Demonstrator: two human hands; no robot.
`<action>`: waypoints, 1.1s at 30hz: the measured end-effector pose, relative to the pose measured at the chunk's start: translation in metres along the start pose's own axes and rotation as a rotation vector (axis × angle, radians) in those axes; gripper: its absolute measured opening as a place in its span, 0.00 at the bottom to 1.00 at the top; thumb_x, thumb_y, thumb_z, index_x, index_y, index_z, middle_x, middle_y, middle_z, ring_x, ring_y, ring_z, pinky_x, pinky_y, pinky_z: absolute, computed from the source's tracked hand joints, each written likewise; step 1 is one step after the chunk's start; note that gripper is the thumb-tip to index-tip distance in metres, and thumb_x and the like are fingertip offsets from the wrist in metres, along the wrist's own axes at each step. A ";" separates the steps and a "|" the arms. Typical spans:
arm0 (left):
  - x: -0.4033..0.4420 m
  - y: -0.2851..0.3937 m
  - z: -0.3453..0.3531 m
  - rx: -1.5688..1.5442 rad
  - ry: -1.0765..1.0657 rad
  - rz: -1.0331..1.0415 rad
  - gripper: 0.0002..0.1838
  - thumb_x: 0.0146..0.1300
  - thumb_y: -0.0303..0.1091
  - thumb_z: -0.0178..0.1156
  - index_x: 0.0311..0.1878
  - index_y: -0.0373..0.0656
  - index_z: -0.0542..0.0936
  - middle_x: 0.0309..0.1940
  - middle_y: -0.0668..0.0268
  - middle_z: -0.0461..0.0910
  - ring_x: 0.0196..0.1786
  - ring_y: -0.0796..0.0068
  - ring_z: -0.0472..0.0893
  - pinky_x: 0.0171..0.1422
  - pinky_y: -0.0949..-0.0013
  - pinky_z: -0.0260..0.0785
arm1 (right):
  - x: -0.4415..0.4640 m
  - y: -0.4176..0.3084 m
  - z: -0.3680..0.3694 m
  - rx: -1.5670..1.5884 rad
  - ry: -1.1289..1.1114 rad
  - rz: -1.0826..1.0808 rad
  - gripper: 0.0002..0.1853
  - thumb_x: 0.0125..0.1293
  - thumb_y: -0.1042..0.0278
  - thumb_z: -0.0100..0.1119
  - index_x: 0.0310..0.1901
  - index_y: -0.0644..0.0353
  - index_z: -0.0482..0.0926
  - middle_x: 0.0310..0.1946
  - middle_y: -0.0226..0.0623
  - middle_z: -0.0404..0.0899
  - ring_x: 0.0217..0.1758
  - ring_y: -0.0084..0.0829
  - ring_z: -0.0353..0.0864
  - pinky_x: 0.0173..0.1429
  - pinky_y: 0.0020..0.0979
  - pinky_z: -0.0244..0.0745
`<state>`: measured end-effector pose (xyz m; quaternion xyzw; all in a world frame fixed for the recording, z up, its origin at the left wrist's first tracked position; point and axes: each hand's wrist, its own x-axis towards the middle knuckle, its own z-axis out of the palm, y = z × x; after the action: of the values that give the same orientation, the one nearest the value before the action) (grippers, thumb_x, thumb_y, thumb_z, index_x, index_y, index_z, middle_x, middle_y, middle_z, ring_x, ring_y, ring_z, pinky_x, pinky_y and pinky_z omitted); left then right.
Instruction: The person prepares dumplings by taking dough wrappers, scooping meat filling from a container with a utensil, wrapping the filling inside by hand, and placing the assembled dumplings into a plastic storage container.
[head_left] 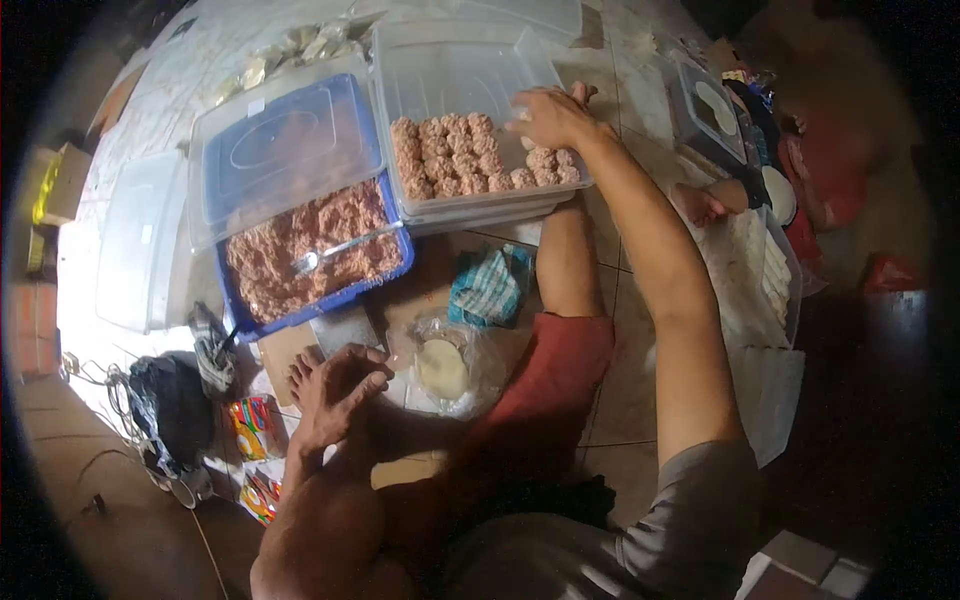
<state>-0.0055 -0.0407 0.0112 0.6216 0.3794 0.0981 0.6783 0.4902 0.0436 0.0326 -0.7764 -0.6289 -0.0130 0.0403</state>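
Observation:
My right hand [552, 116] is over the right part of a clear plastic container [450, 70], just above rows of pinkish meat balls [455, 150]. Its fingers are spread, with nothing visible in them. To the lower left, my left hand [342, 395] has its thumb and fingers apart and looks empty. Right of it lies a pale round wrapper stack [441, 368] on clear plastic film. Above the left hand, a blue tray [405, 255] holds ground meat mixture [270, 270], with a metal utensil [345, 246] lying in it.
A clear lid [215, 215] partly covers the blue tray. A teal checked cloth [490, 288] lies near my knee. Colourful packets [252, 428] and a black bag [172, 405] are at left. Another person's hand [712, 203] is beside a container of pale rolls [772, 275] at right.

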 end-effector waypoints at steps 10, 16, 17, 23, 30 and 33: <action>0.003 0.004 0.003 -0.148 -0.053 -0.063 0.17 0.71 0.40 0.65 0.52 0.36 0.77 0.43 0.61 0.83 0.46 0.71 0.83 0.53 0.68 0.76 | -0.037 0.032 -0.075 0.365 0.445 0.131 0.11 0.69 0.63 0.61 0.41 0.64 0.82 0.39 0.56 0.83 0.44 0.54 0.84 0.45 0.43 0.76; 0.001 -0.001 0.010 -0.022 -0.129 -0.035 0.17 0.70 0.40 0.66 0.52 0.35 0.78 0.40 0.63 0.85 0.45 0.74 0.83 0.53 0.69 0.75 | -0.032 0.022 -0.031 0.057 0.206 0.013 0.13 0.69 0.64 0.57 0.53 0.47 0.83 0.52 0.35 0.85 0.60 0.39 0.80 0.67 0.60 0.60; 0.002 -0.004 0.011 -0.026 -0.138 -0.042 0.17 0.70 0.40 0.66 0.52 0.36 0.79 0.40 0.63 0.85 0.46 0.75 0.83 0.53 0.69 0.75 | -0.032 0.012 -0.032 0.057 0.219 0.016 0.13 0.69 0.64 0.57 0.53 0.47 0.83 0.52 0.35 0.85 0.60 0.39 0.80 0.67 0.60 0.60; -0.001 -0.008 0.007 0.024 -0.124 -0.028 0.16 0.71 0.41 0.64 0.52 0.37 0.80 0.40 0.63 0.85 0.47 0.75 0.82 0.53 0.69 0.74 | -0.021 -0.021 -0.029 -0.156 -0.181 0.052 0.20 0.70 0.70 0.52 0.58 0.34 0.82 0.63 0.27 0.78 0.70 0.49 0.69 0.70 0.85 0.35; 0.001 -0.019 0.002 -0.027 -0.087 -0.058 0.17 0.72 0.41 0.63 0.54 0.38 0.79 0.41 0.61 0.86 0.46 0.75 0.84 0.52 0.70 0.75 | -0.027 -0.022 -0.020 -0.204 -0.195 0.133 0.20 0.68 0.72 0.55 0.55 0.36 0.85 0.64 0.34 0.77 0.77 0.53 0.62 0.71 0.83 0.34; 0.003 -0.010 0.005 0.026 -0.132 -0.043 0.18 0.71 0.42 0.64 0.53 0.37 0.79 0.40 0.62 0.86 0.47 0.74 0.85 0.53 0.70 0.75 | -0.035 -0.007 -0.005 0.051 0.209 -0.034 0.21 0.66 0.76 0.53 0.58 0.46 0.84 0.66 0.35 0.76 0.75 0.45 0.67 0.78 0.68 0.44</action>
<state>-0.0036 -0.0448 0.0002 0.6271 0.3484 0.0373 0.6957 0.4758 0.0102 0.0354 -0.7588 -0.6343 -0.0786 0.1251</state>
